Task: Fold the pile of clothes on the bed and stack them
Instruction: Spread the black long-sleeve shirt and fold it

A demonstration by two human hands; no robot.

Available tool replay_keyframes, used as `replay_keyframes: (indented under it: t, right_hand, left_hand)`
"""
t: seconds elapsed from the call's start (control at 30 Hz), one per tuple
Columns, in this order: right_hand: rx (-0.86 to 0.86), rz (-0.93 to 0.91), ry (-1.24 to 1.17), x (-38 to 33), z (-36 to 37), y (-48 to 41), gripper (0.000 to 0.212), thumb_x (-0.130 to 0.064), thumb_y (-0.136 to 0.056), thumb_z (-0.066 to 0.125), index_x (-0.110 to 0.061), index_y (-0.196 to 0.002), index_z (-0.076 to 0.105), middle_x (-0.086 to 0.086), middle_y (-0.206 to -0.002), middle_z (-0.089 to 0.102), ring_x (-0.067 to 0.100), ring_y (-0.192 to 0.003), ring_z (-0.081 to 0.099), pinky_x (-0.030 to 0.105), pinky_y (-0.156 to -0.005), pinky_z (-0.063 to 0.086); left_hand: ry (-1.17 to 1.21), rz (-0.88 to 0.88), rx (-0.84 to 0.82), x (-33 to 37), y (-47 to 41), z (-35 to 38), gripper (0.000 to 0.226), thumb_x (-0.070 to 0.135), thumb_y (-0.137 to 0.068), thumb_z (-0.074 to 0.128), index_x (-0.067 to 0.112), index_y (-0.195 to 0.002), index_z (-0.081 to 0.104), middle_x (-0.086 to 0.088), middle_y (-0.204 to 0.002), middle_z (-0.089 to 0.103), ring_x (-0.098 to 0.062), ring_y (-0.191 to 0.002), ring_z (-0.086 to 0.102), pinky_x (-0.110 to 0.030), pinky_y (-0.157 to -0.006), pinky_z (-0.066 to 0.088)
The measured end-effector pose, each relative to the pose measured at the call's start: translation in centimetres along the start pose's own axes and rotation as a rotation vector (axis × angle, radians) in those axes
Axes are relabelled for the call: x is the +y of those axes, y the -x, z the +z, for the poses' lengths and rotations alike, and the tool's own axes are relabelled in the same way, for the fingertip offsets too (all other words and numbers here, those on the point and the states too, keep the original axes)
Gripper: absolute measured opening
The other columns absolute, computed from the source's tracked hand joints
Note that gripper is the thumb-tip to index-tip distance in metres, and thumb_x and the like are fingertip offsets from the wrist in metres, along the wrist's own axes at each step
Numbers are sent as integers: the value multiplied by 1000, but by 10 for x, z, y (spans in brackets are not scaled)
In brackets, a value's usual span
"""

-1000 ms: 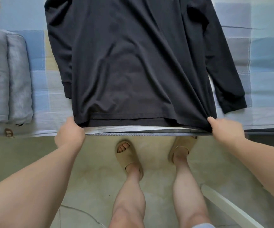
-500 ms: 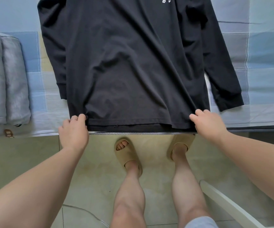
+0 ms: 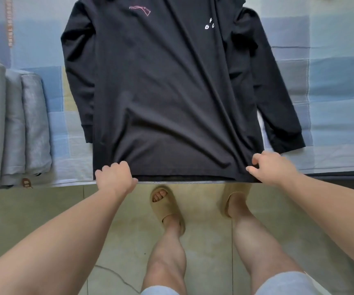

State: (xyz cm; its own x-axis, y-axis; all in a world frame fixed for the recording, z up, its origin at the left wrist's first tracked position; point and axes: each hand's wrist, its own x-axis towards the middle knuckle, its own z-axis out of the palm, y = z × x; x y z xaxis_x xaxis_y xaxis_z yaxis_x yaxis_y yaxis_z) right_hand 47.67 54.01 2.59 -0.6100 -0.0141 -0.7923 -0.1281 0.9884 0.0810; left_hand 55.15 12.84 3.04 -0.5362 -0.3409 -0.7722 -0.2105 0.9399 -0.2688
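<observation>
A black long-sleeve shirt [image 3: 167, 92] lies spread face up on the bed, sleeves down along both sides, its hem at the bed's near edge. My left hand [image 3: 114, 177] sits on the hem's left corner, fingers curled over the fabric and thumb at the edge. At the hem's right corner my right hand [image 3: 271, 167] has its fingers loosely spread, thumb and fingertips touching the cloth. A stack of folded grey clothes [image 3: 31, 124] lies on the bed to the left.
The bed carries a blue, grey and yellow patchwork sheet [image 3: 331, 81]. Its near edge [image 3: 65, 183] runs across the view. Below it are a tiled floor and my legs in tan sandals [image 3: 165, 205].
The hem, held taut past the bed edge a second ago, now lies flat on the bed. My right hand's fingers have loosened. The view has tilted up, showing the shirt's chest prints.
</observation>
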Motion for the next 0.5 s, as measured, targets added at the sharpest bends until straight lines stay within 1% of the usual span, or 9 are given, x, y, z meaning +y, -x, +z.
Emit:
replay_keyframes:
  t: [0.07, 0.13, 0.17, 0.23, 0.33, 0.4, 0.43, 0.47, 0.5]
  right_hand:
    - [74, 113, -226, 19, -18, -9, 33, -43, -94, 53, -20, -117, 60, 8, -119, 58, 33, -112, 55, 42, -89, 48]
    - [128, 203, -387, 42, -38, -23, 38, -37, -92, 57, -16, -125, 56, 12, -124, 59, 36, -113, 56, 42, -89, 48]
    - [139, 230, -451, 53, -49, -31, 44, -36, -92, 58, -15, -131, 53, 13, -127, 58, 36, -115, 55, 42, -90, 48]
    - [151, 251, -554, 71, -68, -52, 58, -38, -91, 61, -17, -143, 43, 13, -135, 52, 36, -121, 52, 45, -97, 47]
    - [174, 230, -664, 87, -83, -89, 78, -42, -87, 67, -20, -151, 29, 14, -146, 42, 38, -130, 45, 49, -107, 41]
    - [171, 238, -659, 90, -83, -111, 85, -44, -87, 68, -20, -154, 22, 13, -151, 36, 39, -134, 41, 49, -110, 37]
    - [167, 247, -651, 90, -81, -120, 85, -44, -88, 69, -19, -154, 21, 13, -151, 36, 39, -135, 41, 49, -110, 37]
    - [175, 262, -659, 91, -80, -129, 81, -44, -88, 70, -19, -151, 25, 13, -147, 40, 39, -132, 44, 50, -108, 38]
    - [186, 284, -697, 92, -78, -137, 72, -44, -87, 71, -20, -143, 32, 11, -140, 48, 38, -126, 49, 50, -105, 41]
  left_hand:
    - [23, 104, -7, 24, 5, -16, 36, 51, -94, 56, 21, -113, 51, -4, -120, 61, -28, -114, 55, -39, -83, 37]
    - [77, 208, -22, 54, 7, -36, 29, 47, -95, 53, 22, -109, 50, -2, -118, 60, -27, -111, 55, -38, -85, 39]
    - [104, 257, -25, 72, 8, -46, 27, 45, -96, 52, 22, -109, 50, 0, -119, 59, -26, -110, 54, -38, -85, 40]
    - [145, 341, 4, 111, 5, -65, 30, 45, -96, 52, 25, -118, 50, 1, -123, 55, -24, -113, 52, -37, -87, 40]
    - [204, 424, 154, 179, -4, -91, 43, 45, -97, 54, 28, -135, 46, 2, -139, 49, -24, -122, 48, -37, -94, 43]
    - [249, 447, 256, 223, -11, -106, 51, 44, -97, 55, 30, -144, 40, 2, -154, 37, -25, -135, 39, -39, -102, 41]
    - [270, 450, 302, 243, -14, -113, 55, 43, -96, 56, 31, -147, 38, 0, -159, 31, -25, -141, 33, -40, -105, 40]
    - [286, 456, 343, 263, -17, -120, 58, 43, -96, 56, 32, -149, 35, 0, -163, 25, -25, -145, 28, -41, -108, 38]
    - [293, 461, 370, 280, -20, -125, 60, 43, -97, 56, 32, -151, 32, -1, -165, 20, -25, -148, 23, -41, -110, 36]
